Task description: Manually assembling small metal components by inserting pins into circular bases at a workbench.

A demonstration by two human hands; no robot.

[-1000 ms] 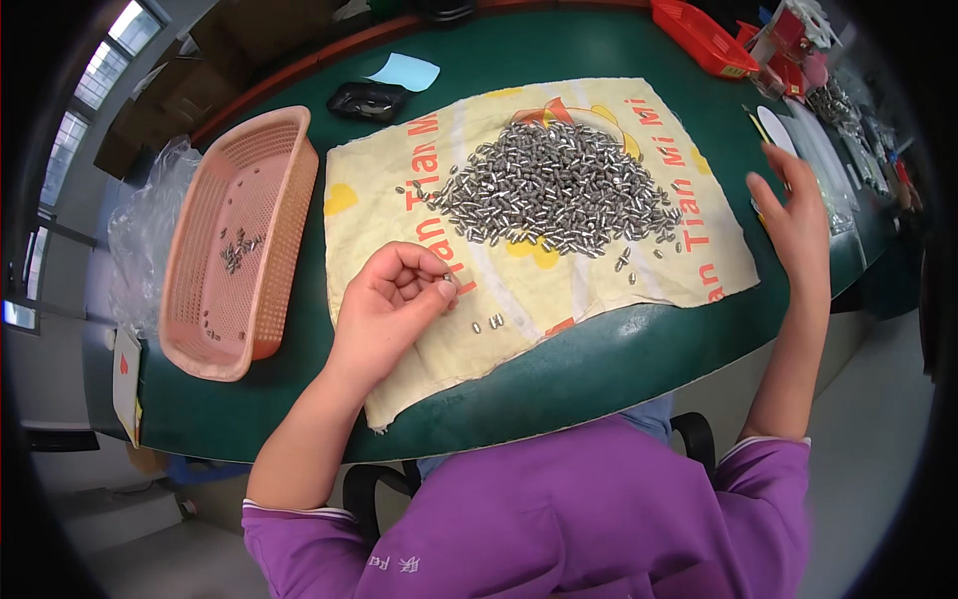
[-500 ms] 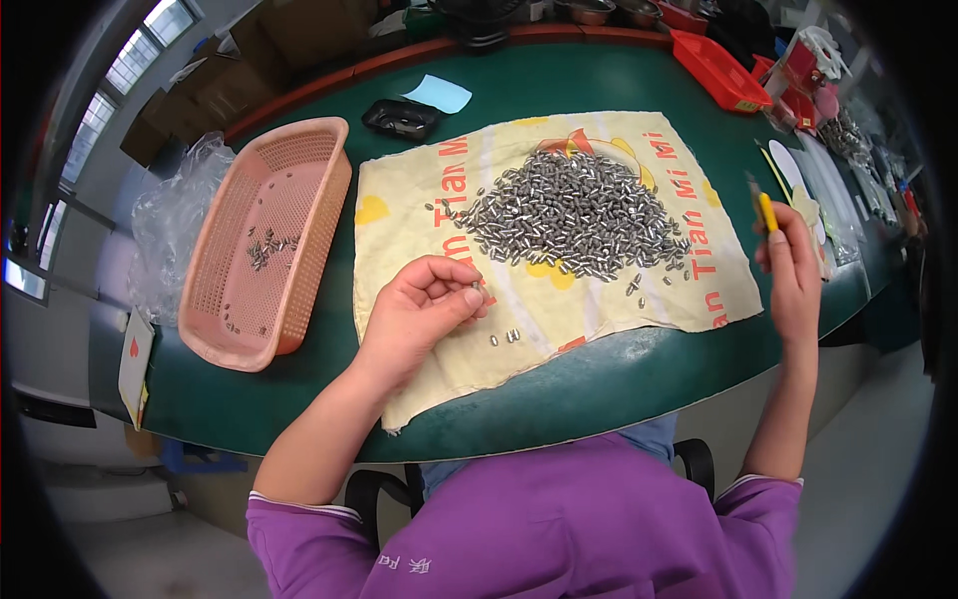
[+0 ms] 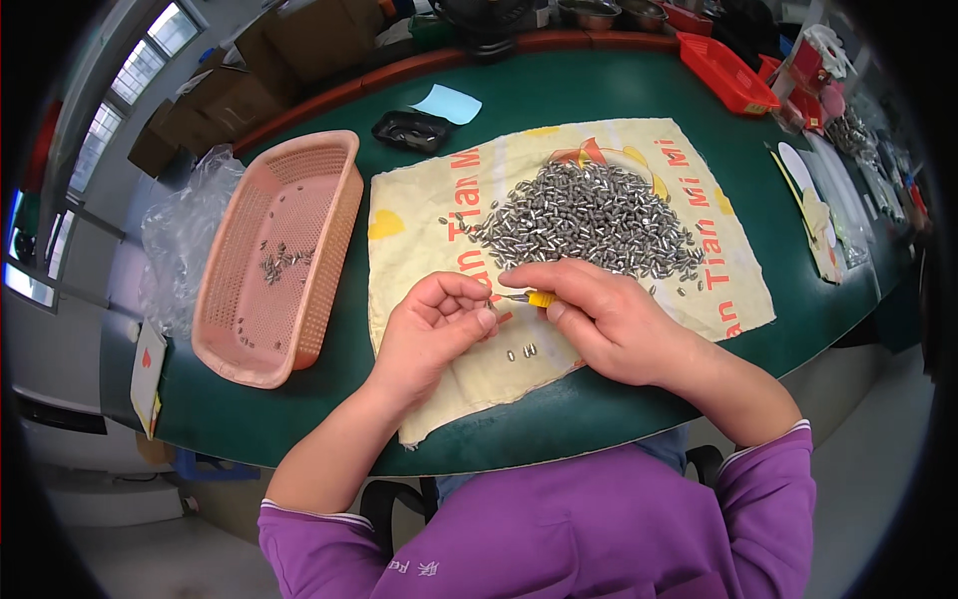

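Bench (image 3: pixel 589 90). Cloth (image 3: pixel 394 280), on it. Basket (image 3: pixel 337 250), pink: few parts (image 3: pixel 279 265) inside. Heap (image 3: pixel 594 220), on cloth: work seemingly early, bulk remaining. Left hand (image 3: pixel 424 334): pinching apparently one part. Right hand (image 3: pixel 619 324): gripping yellow tool (image 3: pixel 541 299), tip at that pinch. Loose parts (image 3: pixel 530 350): three, on cloth.

There's one tool (image 3: pixel 540 299), one metal heap (image 3: pixel 594 220), one cloth (image 3: pixel 404 262), one pink basket (image 3: pixel 337 235).

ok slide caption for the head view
Left hand pinching a small metal piece, right hand holding a yellow-handled tool, near a heap of metal pieces on cloth.
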